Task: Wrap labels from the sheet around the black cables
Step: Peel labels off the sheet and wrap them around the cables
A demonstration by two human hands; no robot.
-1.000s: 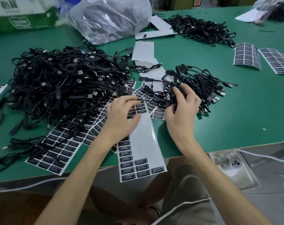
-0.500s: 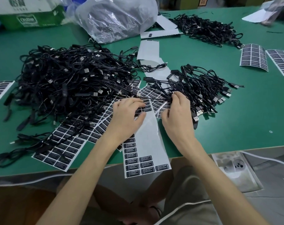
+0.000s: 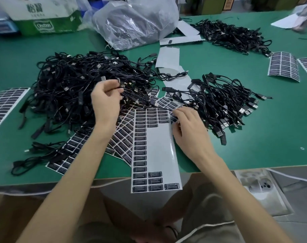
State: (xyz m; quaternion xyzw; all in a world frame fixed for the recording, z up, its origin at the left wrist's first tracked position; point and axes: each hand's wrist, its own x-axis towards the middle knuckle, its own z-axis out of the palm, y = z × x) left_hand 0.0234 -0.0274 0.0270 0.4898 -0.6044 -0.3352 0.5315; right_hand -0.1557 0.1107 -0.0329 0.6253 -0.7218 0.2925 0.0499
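A partly used label sheet (image 3: 158, 151) lies in front of me and hangs over the table's near edge. My left hand (image 3: 105, 100) is raised over the big heap of black cables (image 3: 66, 88) and pinches one black cable (image 3: 121, 85) near its plug. My right hand (image 3: 187, 128) rests at the sheet's upper right corner, its fingertips pinching a black label (image 3: 173, 118) there. A smaller pile of cables (image 3: 222, 102) lies right of that hand.
More label sheets lie under the heap (image 3: 121, 141), at the far left (image 3: 3, 104) and far right (image 3: 283, 67). A clear plastic bag (image 3: 137, 21), a green and white box (image 3: 45, 16) and another cable pile (image 3: 231, 35) sit at the back. The green table (image 3: 272, 134) ends near my lap.
My left hand has left the sheet, moved up to the big heap and taken a cable. My right hand has left the small pile and come to the sheet's corner.
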